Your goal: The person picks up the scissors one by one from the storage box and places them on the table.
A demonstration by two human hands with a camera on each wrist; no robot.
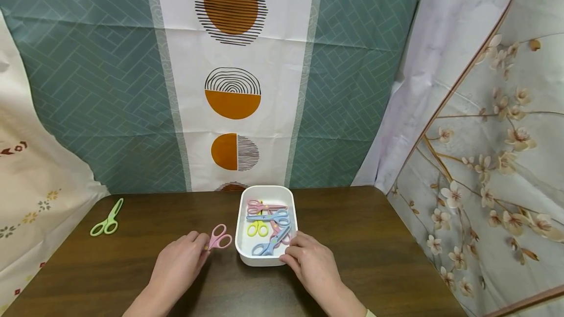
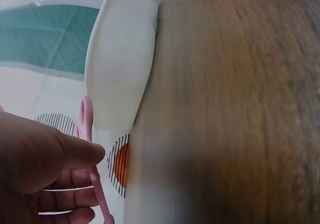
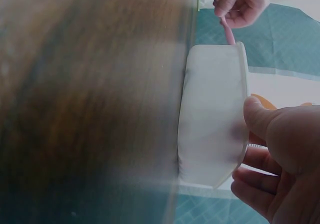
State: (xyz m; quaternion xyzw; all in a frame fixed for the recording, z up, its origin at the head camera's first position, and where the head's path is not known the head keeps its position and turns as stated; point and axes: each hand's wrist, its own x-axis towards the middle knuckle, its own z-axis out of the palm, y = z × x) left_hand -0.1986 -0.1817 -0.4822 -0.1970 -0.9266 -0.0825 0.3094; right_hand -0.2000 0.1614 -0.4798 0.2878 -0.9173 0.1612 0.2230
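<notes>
My left hand pinches pink scissors between thumb and fingers, just left of a white plastic box. Their handle loops point toward the box; in the left wrist view the scissors slant down past the thumb. My right hand grips the box's front right corner, its thumb at the rim in the right wrist view. Inside the box lie several scissors: blue scissors, another blue pair, yellow scissors and pink ones, partly overlapping.
Green scissors lie alone at the far left of the dark wooden table. Behind the table's back edge hangs a green and white patterned cloth. Flowered cloth drapes along the right side.
</notes>
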